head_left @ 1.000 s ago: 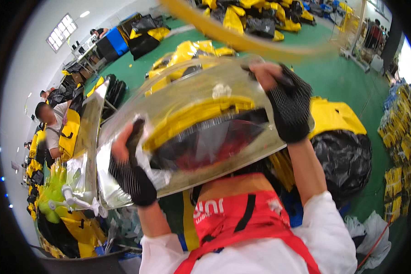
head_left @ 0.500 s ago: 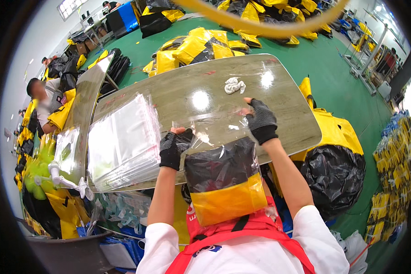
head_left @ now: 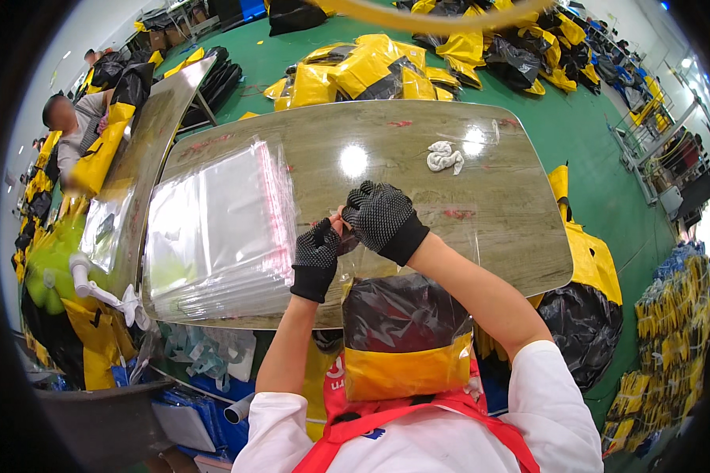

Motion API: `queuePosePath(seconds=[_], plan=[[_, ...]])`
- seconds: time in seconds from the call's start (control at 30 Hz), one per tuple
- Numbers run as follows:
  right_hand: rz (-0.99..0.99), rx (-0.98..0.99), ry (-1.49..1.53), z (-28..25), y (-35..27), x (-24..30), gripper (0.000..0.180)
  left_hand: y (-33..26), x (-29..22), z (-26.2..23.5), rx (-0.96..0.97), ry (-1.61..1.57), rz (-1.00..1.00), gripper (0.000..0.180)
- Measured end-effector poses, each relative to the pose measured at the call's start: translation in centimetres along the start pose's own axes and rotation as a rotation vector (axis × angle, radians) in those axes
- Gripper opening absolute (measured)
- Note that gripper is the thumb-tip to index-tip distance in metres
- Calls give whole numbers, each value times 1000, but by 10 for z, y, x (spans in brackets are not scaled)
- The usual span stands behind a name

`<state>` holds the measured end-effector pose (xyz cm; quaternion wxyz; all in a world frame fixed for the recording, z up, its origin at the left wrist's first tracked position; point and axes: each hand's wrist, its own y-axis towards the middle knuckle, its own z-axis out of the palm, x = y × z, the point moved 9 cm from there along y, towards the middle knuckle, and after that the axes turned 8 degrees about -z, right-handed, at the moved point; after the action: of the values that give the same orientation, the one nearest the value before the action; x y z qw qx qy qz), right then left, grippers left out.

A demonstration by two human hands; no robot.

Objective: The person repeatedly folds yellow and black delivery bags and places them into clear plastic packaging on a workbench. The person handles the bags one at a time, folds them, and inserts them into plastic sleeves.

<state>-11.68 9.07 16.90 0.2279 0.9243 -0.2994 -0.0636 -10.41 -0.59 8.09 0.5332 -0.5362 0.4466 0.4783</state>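
Note:
A clear plastic bag (head_left: 409, 311) with a folded black and yellow item inside rests against my body at the table's near edge. Its transparent upper part reaches onto the tabletop. My left hand (head_left: 317, 258), in a black dotted glove with bare fingertips, pinches the bag's upper left corner. My right hand (head_left: 383, 223), gloved alike, is curled with its fingertips meeting the left ones at that corner. What the right fingertips grip is hidden by the glove. To the left lies a stack of flat clear plastic bags (head_left: 213, 229) with reddish edge strips.
A crumpled white scrap (head_left: 445, 158) lies on the wood-look table (head_left: 497, 236). Yellow and black bundles (head_left: 363, 71) sit on the green floor beyond; another bundle (head_left: 580, 315) stands at the right. A co-worker (head_left: 79, 130) handles a yellow and black item at the left table.
My right hand has moved left from the bag's right side to meet my left hand. The left hand has shifted slightly right. The filled bag appears farther right in view.

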Motion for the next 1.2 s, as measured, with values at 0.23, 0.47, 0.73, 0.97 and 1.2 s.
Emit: queuePosePath(seconds=[0.23, 0.47, 0.73, 0.97, 1.2], plan=[[312, -11, 140, -9, -13, -42, 15, 3, -6, 1, -20, 237, 122, 26], [937, -1149, -499, -229, -313, -232, 20, 28, 10, -20, 3, 176, -73, 23], [1161, -172, 1513, 23, -221, -128, 43, 12, 9, -12, 271, -157, -377, 27], [855, -273, 1771, -5, -242, -88, 40, -21, 23, -15, 387, -242, -289, 25], [469, 263, 837, -58, -280, -38, 39, -74, -12, -24, 404, 984, 377, 33]])
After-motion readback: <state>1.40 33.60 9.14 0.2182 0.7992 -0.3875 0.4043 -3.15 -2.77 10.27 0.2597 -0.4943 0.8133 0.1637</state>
